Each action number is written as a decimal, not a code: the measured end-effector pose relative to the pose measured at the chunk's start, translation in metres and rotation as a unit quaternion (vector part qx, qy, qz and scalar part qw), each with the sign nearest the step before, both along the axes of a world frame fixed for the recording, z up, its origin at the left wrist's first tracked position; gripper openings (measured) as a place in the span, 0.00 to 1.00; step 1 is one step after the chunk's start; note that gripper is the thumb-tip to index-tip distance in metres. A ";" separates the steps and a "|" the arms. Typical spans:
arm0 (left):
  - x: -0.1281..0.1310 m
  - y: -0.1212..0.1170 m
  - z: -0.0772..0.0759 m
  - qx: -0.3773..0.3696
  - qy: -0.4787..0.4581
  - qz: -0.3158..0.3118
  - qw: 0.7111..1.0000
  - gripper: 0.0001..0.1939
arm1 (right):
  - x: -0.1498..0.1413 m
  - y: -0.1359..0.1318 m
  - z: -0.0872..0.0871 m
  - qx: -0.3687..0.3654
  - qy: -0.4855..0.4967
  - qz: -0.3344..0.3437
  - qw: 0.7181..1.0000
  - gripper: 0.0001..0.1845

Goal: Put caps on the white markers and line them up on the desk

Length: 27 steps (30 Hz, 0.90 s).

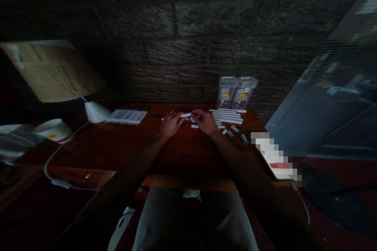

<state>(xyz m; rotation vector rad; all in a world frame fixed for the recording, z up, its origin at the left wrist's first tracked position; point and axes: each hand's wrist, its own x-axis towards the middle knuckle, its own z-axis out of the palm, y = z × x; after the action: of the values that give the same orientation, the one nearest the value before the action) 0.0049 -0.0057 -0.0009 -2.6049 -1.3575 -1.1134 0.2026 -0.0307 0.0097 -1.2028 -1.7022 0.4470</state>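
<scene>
A white marker (185,115) lies level between my two hands above the wooden table. My left hand (171,124) is closed on its left part. The fingers of my right hand (207,121) are pinched at the marker's right end; whether a cap is between them is too dark to tell. Right of my right hand lies a row of white markers (226,117) with coloured ends. Loose marker caps (235,128) are scattered just in front of that row. Left of my left hand, a neat row of markers (127,117) with dark tips lies side by side.
Two clear plastic cases (226,93) with yellow labels stand against the brick wall. A lamp (94,112) with a cord and a white cup-like container (54,130) are at the left. At the right edge lies a white, partly blurred object (272,157). The table's front edge (188,182) runs above my legs.
</scene>
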 end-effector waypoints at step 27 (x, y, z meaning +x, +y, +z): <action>0.005 -0.022 0.018 -0.037 0.121 0.141 0.982 0.29 | 0.000 -0.006 0.004 -0.032 -0.049 0.055 0.997 0.16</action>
<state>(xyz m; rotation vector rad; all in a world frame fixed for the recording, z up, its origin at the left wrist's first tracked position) 0.0102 -0.0278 0.0170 -2.3940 -1.6655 -0.6975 0.2028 -0.0371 0.0133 -1.1985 -1.8573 0.5193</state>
